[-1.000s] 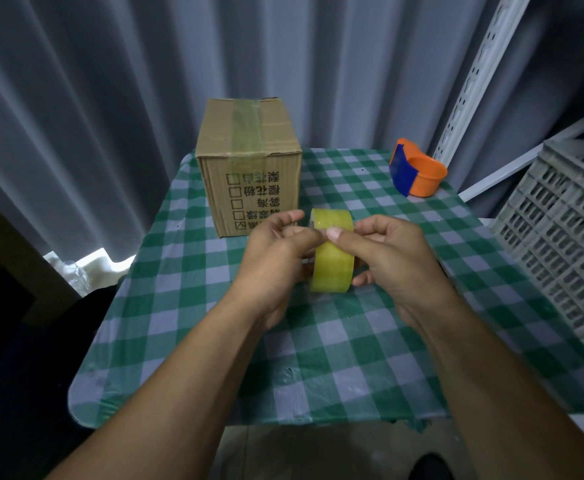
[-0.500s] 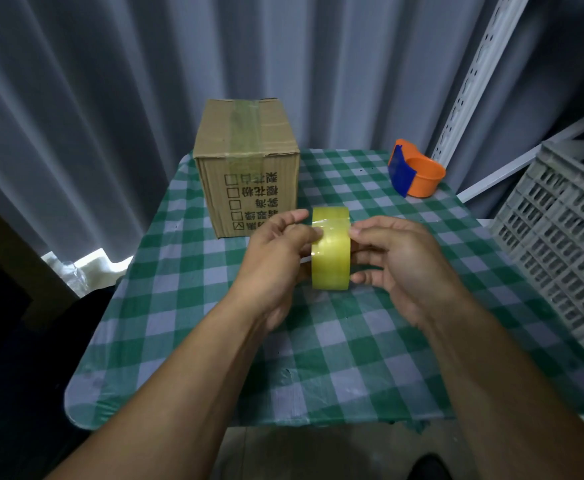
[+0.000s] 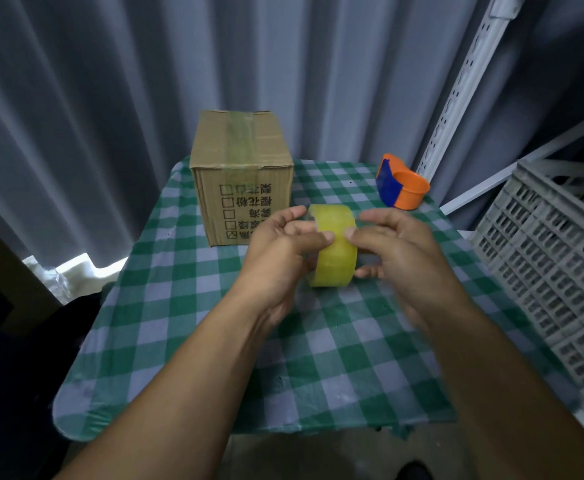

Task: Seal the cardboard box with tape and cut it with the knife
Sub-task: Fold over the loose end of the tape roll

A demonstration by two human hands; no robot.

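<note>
Since the earlier frame the right hand (image 3: pixel 401 258) has slid round the roll: its thumb now sits on the tape's outer face instead of off to the side, opposite the left thumb. The tape roll (image 3: pixel 335 252) stays upright on edge, held above the checked tablecloth (image 3: pixel 186 306), just in front of the cardboard box (image 3: pixel 240 174). Left hand (image 3: pixel 283 251) is closed on the roll, thumb on the outer face, fingers at the far rim. Right hand is slightly blurred, thumb pressing the tape face, fingers curled behind the roll's right side. Box is shut, with a tape strip already over its top seam, standing at the cloth's far left. Orange and blue tape cutter (image 3: pixel 401 187) lies right of the box, well apart. Grey crate (image 3: pixel 553 265) further right.
</note>
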